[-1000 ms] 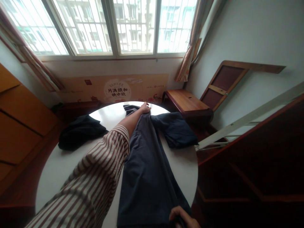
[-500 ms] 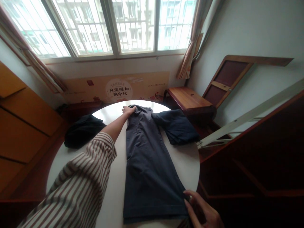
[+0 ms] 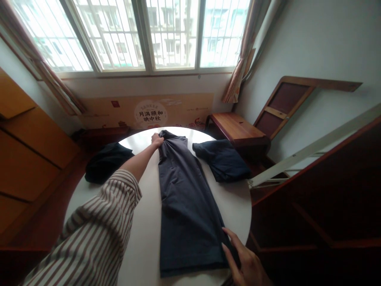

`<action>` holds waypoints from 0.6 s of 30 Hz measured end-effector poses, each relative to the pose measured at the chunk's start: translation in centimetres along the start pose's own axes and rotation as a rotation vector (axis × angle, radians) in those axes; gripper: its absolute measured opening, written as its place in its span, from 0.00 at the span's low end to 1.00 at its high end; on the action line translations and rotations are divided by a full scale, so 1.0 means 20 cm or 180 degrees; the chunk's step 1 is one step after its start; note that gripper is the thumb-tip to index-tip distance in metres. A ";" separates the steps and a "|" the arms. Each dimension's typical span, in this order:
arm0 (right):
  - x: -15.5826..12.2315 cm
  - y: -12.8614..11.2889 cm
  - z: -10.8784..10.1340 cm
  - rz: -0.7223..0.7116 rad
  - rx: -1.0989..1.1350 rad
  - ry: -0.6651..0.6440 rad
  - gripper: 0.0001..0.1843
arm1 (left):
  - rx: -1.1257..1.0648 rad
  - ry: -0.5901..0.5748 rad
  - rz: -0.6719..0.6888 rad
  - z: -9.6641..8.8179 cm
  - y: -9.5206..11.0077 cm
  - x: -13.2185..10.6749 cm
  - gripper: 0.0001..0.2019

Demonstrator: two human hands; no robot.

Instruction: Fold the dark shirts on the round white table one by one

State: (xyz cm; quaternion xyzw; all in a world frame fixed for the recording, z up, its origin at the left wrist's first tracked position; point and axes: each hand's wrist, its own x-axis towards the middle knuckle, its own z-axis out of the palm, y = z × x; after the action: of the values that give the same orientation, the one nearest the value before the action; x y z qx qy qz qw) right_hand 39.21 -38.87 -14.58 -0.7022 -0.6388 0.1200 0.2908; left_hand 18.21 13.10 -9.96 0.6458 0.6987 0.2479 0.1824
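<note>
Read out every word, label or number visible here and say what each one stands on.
"月满颐和 映中秋": on the round emblem of the tan printed board below the window.
Red seal on the board: too small to read.
Smaller print on the board: too small to read.

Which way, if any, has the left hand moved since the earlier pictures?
Yes: the left hand moved leftward, closer beneath the poster's round emblem.

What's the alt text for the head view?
A left hand grips the top of a long dark gray garment lying on a round white table, with the right hand's fingers at its lower edge. A black garment lies to its left and a navy garment to its right.
</note>
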 end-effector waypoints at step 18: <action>0.18 -0.05 -0.04 0.0504 0.0684 0.0003 0.26 | 0.0847 -0.0167 0.1459 -0.37 -0.12 -0.64 0.18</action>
State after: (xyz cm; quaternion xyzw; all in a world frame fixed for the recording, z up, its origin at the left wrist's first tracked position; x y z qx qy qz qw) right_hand 39.25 -35.65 -12.66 -0.7153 -0.5647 0.2100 0.3542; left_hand 13.26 -0.62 -6.16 0.8117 0.5557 0.1720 0.0530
